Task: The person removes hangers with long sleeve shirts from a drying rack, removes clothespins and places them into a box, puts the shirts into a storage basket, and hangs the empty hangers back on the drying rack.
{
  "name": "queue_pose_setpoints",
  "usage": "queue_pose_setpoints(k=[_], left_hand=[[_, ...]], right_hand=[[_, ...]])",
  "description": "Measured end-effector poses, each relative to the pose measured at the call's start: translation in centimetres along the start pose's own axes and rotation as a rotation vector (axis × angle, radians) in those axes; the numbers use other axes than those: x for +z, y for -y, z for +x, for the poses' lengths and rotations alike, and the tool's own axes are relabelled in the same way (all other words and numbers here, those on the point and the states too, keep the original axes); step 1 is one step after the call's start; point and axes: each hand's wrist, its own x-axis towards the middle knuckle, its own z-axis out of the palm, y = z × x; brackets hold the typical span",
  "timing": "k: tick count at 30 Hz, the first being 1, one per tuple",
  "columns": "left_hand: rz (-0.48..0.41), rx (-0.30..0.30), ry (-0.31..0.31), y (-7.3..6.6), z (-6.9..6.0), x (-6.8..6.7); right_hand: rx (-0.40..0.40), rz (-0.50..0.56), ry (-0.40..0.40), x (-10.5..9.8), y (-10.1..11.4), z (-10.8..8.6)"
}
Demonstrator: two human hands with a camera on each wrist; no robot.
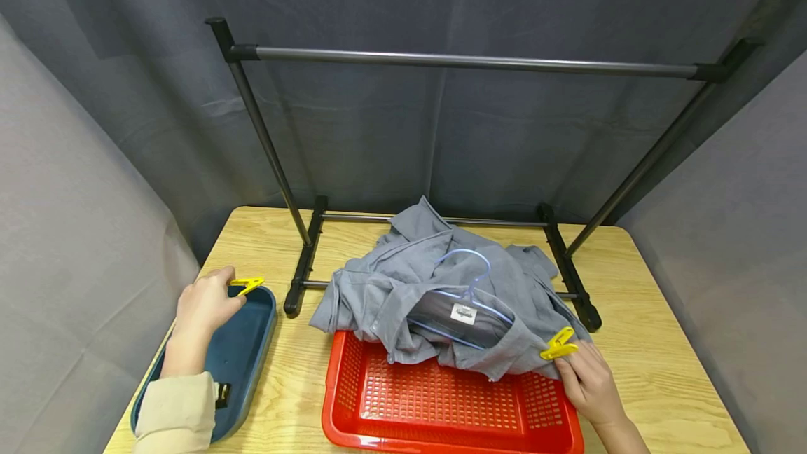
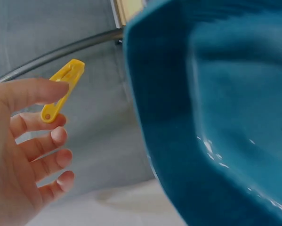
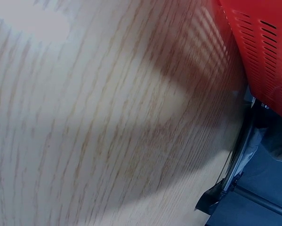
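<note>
Shirt was touched at the basket by the nearer right hand, grip unclear. Leftward, a clip was pinched by the left hand.

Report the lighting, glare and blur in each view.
Head view: fairly even light; left wrist view: the yellow clip looks crisper than the soft-looking blue tray, which carries white glints; right wrist view: glare washes out the table at upper left, while shadows darken it beside the red basket.

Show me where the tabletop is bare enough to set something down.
Bare table: the strip between blue tray and red basket, and the area right of the rack's right foot. Crowded: the middle, where the gray shirt overlies the basket's back edge and rack's base.
</note>
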Motion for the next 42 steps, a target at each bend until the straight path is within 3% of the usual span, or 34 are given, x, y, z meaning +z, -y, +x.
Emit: queue_pose_setpoints(k=[15,20,29,35,42], left_hand=[[-0.01,-0.12,0.26,3.8,-1.0,1.7],[-0.007,-0.147,0.291,4.1,-0.8,2.5],[0.033,-0.156,0.292,4.7,-0.5,4.8],[0.06,-0.15,0.292,4.5,-0.3,5.6],[0.091,-0.149,0.341,4.1,-0.1,6.3]], right_hand=[[0.007,-0.011,-0.004,-0.1,0.1,-0.1],[0.01,-0.011,-0.002,0.0,0.0,-0.3],[0.006,-0.008,0.0,0.0,0.1,-0.1],[0.01,-0.014,0.005,-0.1,0.1,-0.1],[0.007,-0.012,0.002,-0.1,0.1,-0.1]])
